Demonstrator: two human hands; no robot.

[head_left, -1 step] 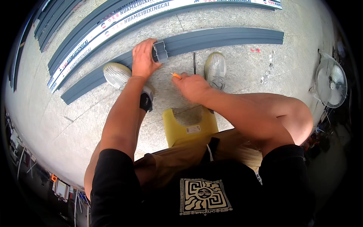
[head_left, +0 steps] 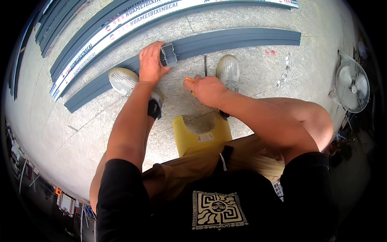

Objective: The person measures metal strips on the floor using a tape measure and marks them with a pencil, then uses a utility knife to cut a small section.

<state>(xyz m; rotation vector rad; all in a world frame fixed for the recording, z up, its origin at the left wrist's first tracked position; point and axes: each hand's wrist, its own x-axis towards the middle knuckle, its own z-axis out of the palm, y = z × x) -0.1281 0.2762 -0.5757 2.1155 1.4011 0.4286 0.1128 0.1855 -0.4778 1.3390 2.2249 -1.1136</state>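
My left hand [head_left: 151, 64] is closed around a short piece of grey channel profile [head_left: 169, 55], its open cut end facing up. The piece is held over a long dark grey strip [head_left: 234, 39], and the hand hides its lower part. To the right, my right hand [head_left: 206, 90] is closed on a small orange-handled tool [head_left: 189, 80]. Only the orange end pokes out of the fist, pointing toward the left hand; its exact kind is hard to tell. The two hands are apart, between my shoes [head_left: 229, 72].
Several long grey profiles with printed white film [head_left: 133, 25] lie beyond the strip. A thin dark strip [head_left: 205, 65] lies by the right shoe. A yellow plastic stool [head_left: 187, 135] is beneath me. Red scraps [head_left: 271, 52] and a fan [head_left: 353, 86] are at the right.
My right hand has turned slightly and shifted a little right; the thin pale tip seen ahead of the orange tool no longer shows clearly. The left hand keeps its hold.
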